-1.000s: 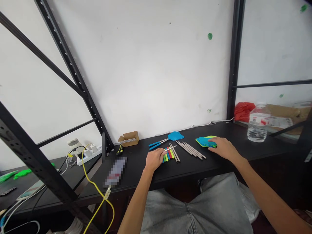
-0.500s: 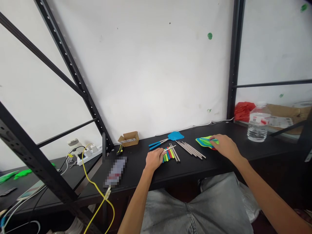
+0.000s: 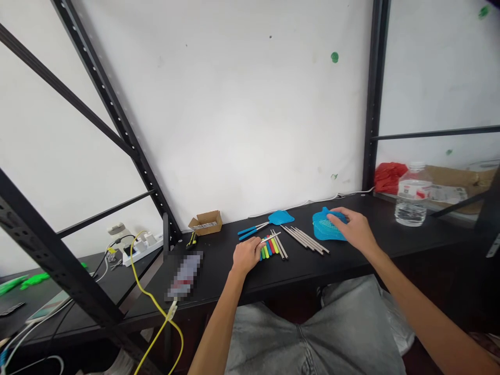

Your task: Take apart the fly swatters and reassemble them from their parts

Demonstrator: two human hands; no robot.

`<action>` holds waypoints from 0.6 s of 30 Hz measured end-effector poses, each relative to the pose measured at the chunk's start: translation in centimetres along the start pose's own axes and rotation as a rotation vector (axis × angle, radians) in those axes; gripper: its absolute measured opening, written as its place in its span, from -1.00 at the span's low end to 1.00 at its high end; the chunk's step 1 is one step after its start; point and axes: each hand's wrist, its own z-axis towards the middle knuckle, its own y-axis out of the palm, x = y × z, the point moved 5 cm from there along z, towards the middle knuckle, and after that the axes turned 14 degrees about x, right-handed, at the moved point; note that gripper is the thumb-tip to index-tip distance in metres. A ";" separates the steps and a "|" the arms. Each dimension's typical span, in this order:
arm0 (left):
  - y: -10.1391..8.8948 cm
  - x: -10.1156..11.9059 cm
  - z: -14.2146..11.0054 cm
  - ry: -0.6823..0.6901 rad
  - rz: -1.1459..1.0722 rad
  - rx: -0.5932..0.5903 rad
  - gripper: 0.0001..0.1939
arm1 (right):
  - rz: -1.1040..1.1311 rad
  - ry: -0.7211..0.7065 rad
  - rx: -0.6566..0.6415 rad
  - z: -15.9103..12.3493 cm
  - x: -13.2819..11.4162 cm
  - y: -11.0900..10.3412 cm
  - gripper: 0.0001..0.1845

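Blue mesh heads, over on the right half of the table, and here's the right hand on them! The thumb lies across the upper face, the other fingers are up at the far right edge, and together they look to be pinching that side; how many layers sit in the grip, I can't tell.

Over to the left: the left hand has a slim rod pinched between thumb and fingers, its bare end poking out to the right above the coloured sleeves. Just right of those, loose metal rods fan across the table, with a blue swatter lying on the far side.

Now, the handling! These heads look like thin plastic: very light, bendy across the mesh, probably smooth enough to slide over one another. Hard to break, I'd judge, but easy to pick up two at once. Best hold? The thicker-looking rim, or close to the small nub on the far edge, thumb above and fingers below. A grip mid-mesh would let it flop. The rod looks stiff, slick and apt to roll; hold it firmly near its middle.
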 end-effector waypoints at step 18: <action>-0.1 0.0 0.0 -0.004 -0.009 0.005 -0.57 | 0.022 -0.159 -0.606 -6.5 -3.9 6.1 -0.84</action>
